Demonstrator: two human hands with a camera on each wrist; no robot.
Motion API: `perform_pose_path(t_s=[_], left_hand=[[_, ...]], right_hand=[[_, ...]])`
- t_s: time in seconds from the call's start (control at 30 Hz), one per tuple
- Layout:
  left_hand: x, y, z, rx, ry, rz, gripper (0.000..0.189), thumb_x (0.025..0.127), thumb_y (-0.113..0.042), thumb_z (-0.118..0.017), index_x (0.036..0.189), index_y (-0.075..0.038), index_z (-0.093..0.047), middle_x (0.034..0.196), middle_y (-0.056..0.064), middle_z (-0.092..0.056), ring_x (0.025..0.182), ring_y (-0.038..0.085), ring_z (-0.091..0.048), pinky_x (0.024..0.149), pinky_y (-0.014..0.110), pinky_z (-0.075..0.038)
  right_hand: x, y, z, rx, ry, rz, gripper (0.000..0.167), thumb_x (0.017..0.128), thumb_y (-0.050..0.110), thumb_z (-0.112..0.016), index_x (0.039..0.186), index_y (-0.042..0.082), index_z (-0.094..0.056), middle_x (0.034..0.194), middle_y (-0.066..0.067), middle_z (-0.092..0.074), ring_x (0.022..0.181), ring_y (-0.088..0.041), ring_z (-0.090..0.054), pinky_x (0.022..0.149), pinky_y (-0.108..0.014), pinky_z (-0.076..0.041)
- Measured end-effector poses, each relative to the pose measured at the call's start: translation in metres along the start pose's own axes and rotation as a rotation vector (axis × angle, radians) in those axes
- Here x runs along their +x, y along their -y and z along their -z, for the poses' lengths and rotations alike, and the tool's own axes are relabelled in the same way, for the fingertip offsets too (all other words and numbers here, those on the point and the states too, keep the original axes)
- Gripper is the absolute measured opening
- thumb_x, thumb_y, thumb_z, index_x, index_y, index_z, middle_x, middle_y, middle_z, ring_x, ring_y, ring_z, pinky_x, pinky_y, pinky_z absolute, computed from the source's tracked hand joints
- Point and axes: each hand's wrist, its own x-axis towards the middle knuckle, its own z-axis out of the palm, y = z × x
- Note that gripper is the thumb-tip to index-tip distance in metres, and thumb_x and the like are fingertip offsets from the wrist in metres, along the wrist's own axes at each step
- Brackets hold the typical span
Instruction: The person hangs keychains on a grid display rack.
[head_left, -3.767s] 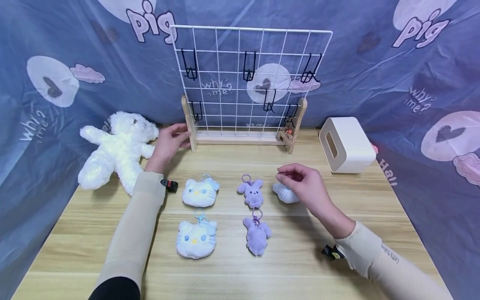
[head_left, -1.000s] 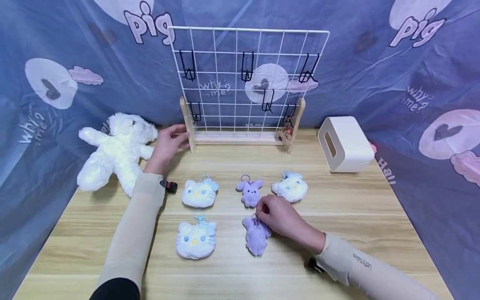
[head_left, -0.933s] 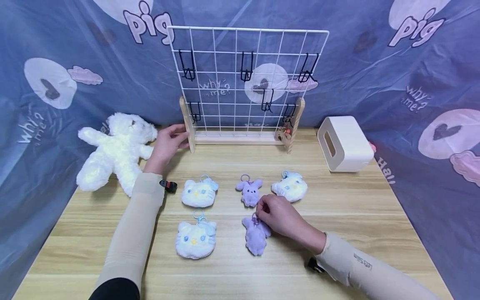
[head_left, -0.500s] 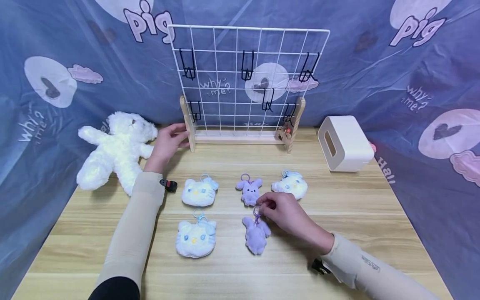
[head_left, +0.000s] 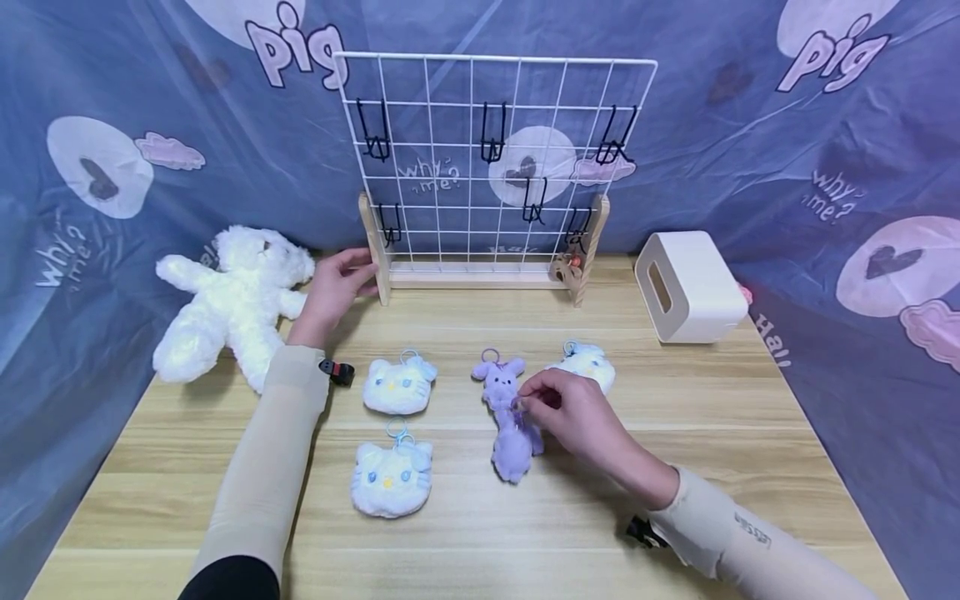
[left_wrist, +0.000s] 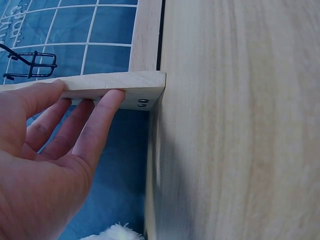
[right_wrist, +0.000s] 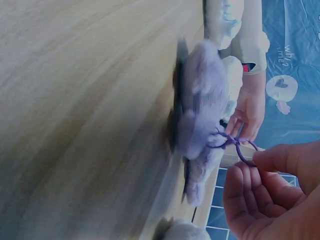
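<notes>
My right hand (head_left: 581, 417) pinches the purple ring (right_wrist: 241, 154) of a purple plush keychain (head_left: 512, 457) between thumb and index finger. In the right wrist view that plush (right_wrist: 202, 95) hangs from the ring, its body close over the table. The other purple plush keychain (head_left: 501, 382), face up, lies just behind it and overlaps it in the head view. My left hand (head_left: 335, 287) touches the left wooden post (left_wrist: 112, 82) of the white wire grid rack (head_left: 472, 175), its fingers extended against the post's side. Several black hooks (head_left: 492, 146) hang on the grid.
Two white cat-face plush keychains (head_left: 392, 482) lie left of centre. Another white one (head_left: 592, 365) lies behind my right hand, partly hidden. A white plush bear (head_left: 236, 300) rests at the left, and a white box (head_left: 690, 287) stands at the back right.
My right hand has left the white plush at the right and taken hold of the nearer purple keychain's ring. That keychain has shifted away from me. My left hand stays at the post.
</notes>
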Motion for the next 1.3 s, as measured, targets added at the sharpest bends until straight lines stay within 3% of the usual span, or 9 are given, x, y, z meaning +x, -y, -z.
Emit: perform_pose_path(t_s=[0.37,0.77,1.3], left_hand=[[-0.001,0.001,0.0,0.002,0.001,0.0,0.046,0.113,-0.011,-0.067,0.157,0.002,-0.06,0.151,0.025,-0.063,0.109,0.009,-0.074,0.104,0.028,-0.071],[0.001,0.0,-0.001,-0.011,-0.012,-0.006,0.046,0.113,-0.01,-0.067,0.156,0.002,-0.061,0.152,0.026,-0.064,0.11,0.009,-0.073,0.1,0.027,-0.073],[0.001,0.0,-0.001,-0.009,-0.013,-0.006,0.046,0.113,-0.01,-0.068,0.156,0.002,-0.061,0.155,0.028,-0.063,0.114,0.016,-0.074,0.103,0.032,-0.073]], right_hand=[[0.001,0.012,0.007,0.031,-0.026,-0.01,0.009,0.098,0.004,-0.084,0.1,0.012,-0.082,0.092,0.001,-0.077,0.081,-0.007,-0.063,0.069,-0.017,-0.058],[0.005,0.022,0.019,0.095,-0.043,-0.003,0.005,0.1,0.008,-0.083,0.103,0.012,-0.082,0.094,0.001,-0.079,0.084,-0.009,-0.066,0.071,-0.017,-0.06],[0.02,0.031,0.041,0.09,-0.073,-0.008,0.006,0.101,0.009,-0.082,0.105,0.013,-0.082,0.094,-0.002,-0.08,0.083,-0.014,-0.067,0.07,-0.018,-0.058]])
